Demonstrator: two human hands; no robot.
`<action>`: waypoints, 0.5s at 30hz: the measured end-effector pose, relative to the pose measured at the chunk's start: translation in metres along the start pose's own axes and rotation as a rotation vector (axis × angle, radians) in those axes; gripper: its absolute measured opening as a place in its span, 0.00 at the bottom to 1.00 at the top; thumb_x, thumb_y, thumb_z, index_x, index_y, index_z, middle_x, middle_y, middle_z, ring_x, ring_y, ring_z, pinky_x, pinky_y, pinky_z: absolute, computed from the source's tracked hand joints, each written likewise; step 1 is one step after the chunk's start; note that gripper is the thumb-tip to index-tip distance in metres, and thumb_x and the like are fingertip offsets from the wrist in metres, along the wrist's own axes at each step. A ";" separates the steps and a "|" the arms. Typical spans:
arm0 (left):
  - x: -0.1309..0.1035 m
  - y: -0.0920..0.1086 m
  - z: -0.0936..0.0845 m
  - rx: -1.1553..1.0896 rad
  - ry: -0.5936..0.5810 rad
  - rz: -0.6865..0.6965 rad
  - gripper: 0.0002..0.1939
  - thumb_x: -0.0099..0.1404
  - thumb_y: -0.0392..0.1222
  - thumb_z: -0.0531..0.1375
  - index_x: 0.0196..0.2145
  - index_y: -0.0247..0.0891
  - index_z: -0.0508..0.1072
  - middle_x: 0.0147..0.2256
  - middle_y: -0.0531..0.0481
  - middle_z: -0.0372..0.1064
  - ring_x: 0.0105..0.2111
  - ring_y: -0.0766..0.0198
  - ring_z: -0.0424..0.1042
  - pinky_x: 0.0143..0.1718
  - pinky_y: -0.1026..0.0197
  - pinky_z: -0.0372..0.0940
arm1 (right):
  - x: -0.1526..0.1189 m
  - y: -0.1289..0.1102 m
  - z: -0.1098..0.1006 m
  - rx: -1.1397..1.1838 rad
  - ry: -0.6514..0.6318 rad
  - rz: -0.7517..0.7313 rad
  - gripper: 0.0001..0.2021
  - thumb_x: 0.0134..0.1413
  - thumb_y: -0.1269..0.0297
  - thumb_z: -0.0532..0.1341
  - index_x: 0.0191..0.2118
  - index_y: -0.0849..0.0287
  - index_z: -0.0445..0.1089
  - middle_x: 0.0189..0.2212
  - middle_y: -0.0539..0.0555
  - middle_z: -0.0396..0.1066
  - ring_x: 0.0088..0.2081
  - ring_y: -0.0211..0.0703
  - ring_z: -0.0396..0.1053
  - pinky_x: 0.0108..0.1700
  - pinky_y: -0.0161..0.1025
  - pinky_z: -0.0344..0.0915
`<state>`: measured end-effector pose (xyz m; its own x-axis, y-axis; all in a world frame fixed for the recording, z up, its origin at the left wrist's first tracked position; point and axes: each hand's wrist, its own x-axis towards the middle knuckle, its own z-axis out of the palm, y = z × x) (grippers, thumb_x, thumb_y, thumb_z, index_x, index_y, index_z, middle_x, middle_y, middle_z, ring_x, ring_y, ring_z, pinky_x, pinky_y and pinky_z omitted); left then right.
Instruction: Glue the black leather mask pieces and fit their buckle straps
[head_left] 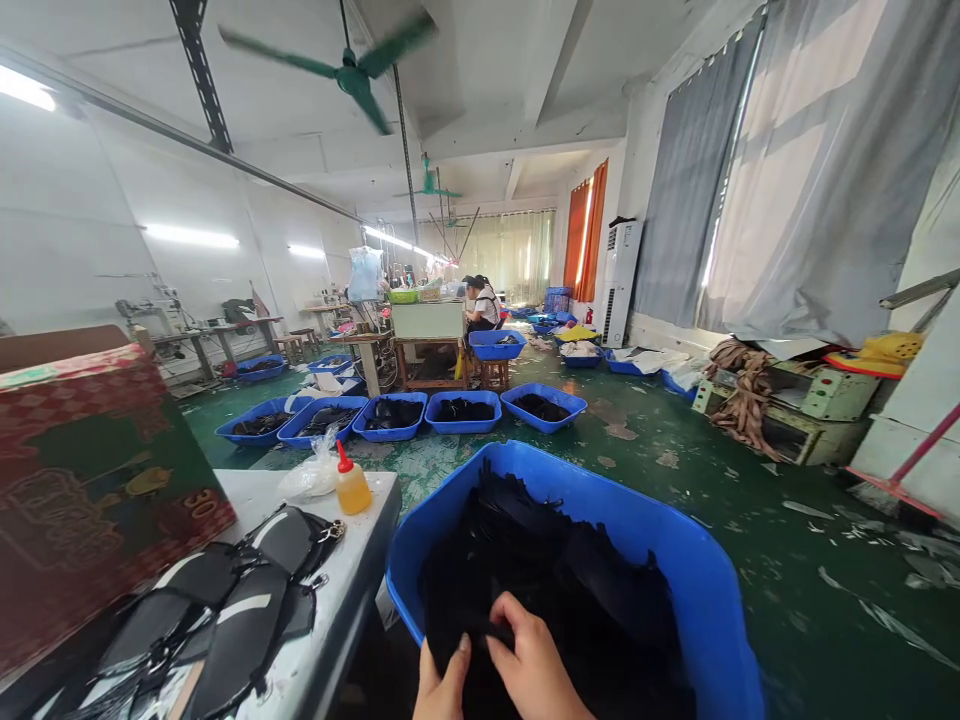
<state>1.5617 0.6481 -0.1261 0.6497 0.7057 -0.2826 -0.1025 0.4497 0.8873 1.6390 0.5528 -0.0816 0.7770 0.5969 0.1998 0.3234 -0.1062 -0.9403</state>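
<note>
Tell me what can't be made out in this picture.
All in the head view:
- Black piece between the hands: its outline merges with the equally dark pile.
- Left hand: most fingers hidden by black material; wrist cut off by the bottom edge.
- Near blue tub: floor covered by the pile.
- Cardboard box: contents hidden by its walls; left part cut off by the left edge.
- Distant person: hands too small.

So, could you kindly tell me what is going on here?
Someone's left hand and right hand are pinching a black piece over a blue tub heaped with similar dark material. On the table to the left lie black pouches, with a bottle standing near the corner. Farther off, another person is beyond a row of smaller tubs.
</note>
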 end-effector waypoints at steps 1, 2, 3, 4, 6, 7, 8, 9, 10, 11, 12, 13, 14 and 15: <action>0.000 -0.002 0.000 -0.007 -0.015 0.003 0.26 0.48 0.52 0.67 0.43 0.41 0.68 0.45 0.44 0.72 0.53 0.49 0.64 0.55 0.56 0.58 | 0.000 0.000 -0.001 -0.004 -0.009 -0.017 0.08 0.43 0.74 0.54 0.28 0.56 0.67 0.24 0.51 0.70 0.30 0.47 0.70 0.35 0.39 0.63; 0.000 -0.002 0.000 -0.011 -0.021 0.010 0.28 0.46 0.53 0.67 0.43 0.40 0.69 0.46 0.44 0.71 0.54 0.49 0.63 0.56 0.56 0.57 | 0.001 0.001 -0.001 0.007 -0.017 -0.028 0.09 0.44 0.74 0.53 0.30 0.55 0.67 0.25 0.51 0.70 0.32 0.48 0.71 0.36 0.39 0.64; -0.001 -0.002 0.001 -0.018 -0.022 0.019 0.29 0.45 0.53 0.68 0.43 0.40 0.69 0.47 0.44 0.71 0.55 0.49 0.61 0.57 0.57 0.55 | 0.002 0.002 -0.002 0.020 -0.012 -0.027 0.10 0.44 0.74 0.54 0.33 0.55 0.68 0.26 0.52 0.71 0.33 0.49 0.72 0.37 0.40 0.64; -0.002 0.000 0.003 -0.026 -0.023 0.028 0.29 0.44 0.53 0.69 0.43 0.40 0.70 0.47 0.44 0.70 0.56 0.49 0.60 0.58 0.57 0.54 | 0.003 0.003 -0.003 0.032 0.005 -0.010 0.11 0.43 0.74 0.55 0.35 0.55 0.68 0.27 0.52 0.71 0.34 0.49 0.72 0.38 0.41 0.65; -0.007 0.005 0.006 -0.055 -0.052 0.016 0.28 0.42 0.51 0.70 0.41 0.40 0.72 0.47 0.45 0.71 0.56 0.48 0.60 0.59 0.56 0.53 | 0.005 0.005 -0.006 0.109 0.031 0.054 0.15 0.40 0.72 0.60 0.38 0.56 0.67 0.28 0.52 0.72 0.34 0.50 0.72 0.38 0.42 0.65; -0.010 0.009 0.009 -0.079 -0.084 -0.015 0.26 0.42 0.50 0.70 0.40 0.40 0.73 0.45 0.45 0.72 0.55 0.48 0.61 0.58 0.55 0.54 | 0.006 0.007 -0.008 0.195 0.005 0.090 0.18 0.37 0.71 0.63 0.40 0.56 0.67 0.30 0.52 0.72 0.34 0.50 0.72 0.38 0.43 0.66; -0.013 0.013 0.011 -0.113 -0.123 -0.063 0.24 0.44 0.51 0.69 0.39 0.40 0.74 0.44 0.44 0.73 0.54 0.47 0.62 0.57 0.53 0.55 | 0.006 0.007 -0.011 0.307 -0.053 0.126 0.20 0.36 0.68 0.65 0.41 0.57 0.66 0.32 0.53 0.73 0.36 0.50 0.72 0.40 0.44 0.66; -0.016 0.018 0.014 -0.149 -0.164 -0.119 0.22 0.46 0.51 0.67 0.38 0.39 0.74 0.43 0.44 0.74 0.54 0.46 0.63 0.56 0.51 0.57 | 0.006 0.008 -0.014 0.427 -0.126 0.164 0.23 0.35 0.66 0.66 0.43 0.58 0.66 0.35 0.54 0.73 0.39 0.51 0.71 0.43 0.45 0.65; -0.019 0.022 0.016 -0.184 -0.201 -0.173 0.19 0.49 0.51 0.65 0.37 0.38 0.75 0.42 0.43 0.74 0.53 0.45 0.64 0.55 0.50 0.58 | 0.005 0.008 -0.017 0.530 -0.190 0.199 0.24 0.35 0.63 0.67 0.44 0.58 0.67 0.37 0.54 0.73 0.42 0.52 0.70 0.47 0.47 0.63; -0.021 0.026 0.018 -0.216 -0.229 -0.218 0.18 0.51 0.51 0.63 0.36 0.37 0.75 0.41 0.42 0.74 0.52 0.45 0.65 0.54 0.48 0.59 | 0.003 0.009 -0.020 0.596 -0.226 0.236 0.24 0.35 0.62 0.68 0.44 0.60 0.68 0.38 0.55 0.73 0.45 0.53 0.69 0.50 0.48 0.61; -0.023 0.030 0.019 -0.246 -0.249 -0.250 0.17 0.53 0.49 0.62 0.36 0.35 0.76 0.40 0.41 0.74 0.52 0.45 0.65 0.54 0.48 0.59 | 0.001 0.009 -0.022 0.624 -0.231 0.272 0.23 0.35 0.61 0.68 0.43 0.61 0.69 0.37 0.55 0.73 0.46 0.54 0.68 0.51 0.49 0.59; -0.025 0.033 0.020 -0.275 -0.268 -0.266 0.16 0.52 0.47 0.62 0.36 0.35 0.76 0.39 0.41 0.75 0.51 0.45 0.66 0.53 0.47 0.60 | -0.001 0.009 -0.024 0.636 -0.214 0.301 0.23 0.34 0.62 0.68 0.41 0.61 0.69 0.37 0.55 0.74 0.46 0.54 0.68 0.52 0.49 0.58; -0.025 0.035 0.021 -0.303 -0.290 -0.269 0.16 0.50 0.45 0.63 0.36 0.34 0.76 0.38 0.41 0.75 0.50 0.44 0.66 0.53 0.47 0.60 | -0.003 0.009 -0.026 0.649 -0.201 0.323 0.23 0.33 0.64 0.69 0.41 0.60 0.70 0.37 0.54 0.74 0.46 0.54 0.67 0.52 0.50 0.58; -0.026 0.037 0.021 -0.327 -0.315 -0.263 0.17 0.47 0.43 0.63 0.35 0.34 0.76 0.37 0.42 0.75 0.49 0.43 0.67 0.52 0.46 0.60 | -0.005 0.010 -0.028 0.666 -0.202 0.337 0.23 0.32 0.65 0.69 0.42 0.60 0.70 0.37 0.53 0.73 0.46 0.54 0.67 0.52 0.49 0.58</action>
<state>1.5568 0.6350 -0.0783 0.8750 0.3699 -0.3122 -0.1027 0.7722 0.6270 1.6534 0.5266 -0.0840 0.6416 0.7575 -0.1202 -0.3560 0.1553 -0.9215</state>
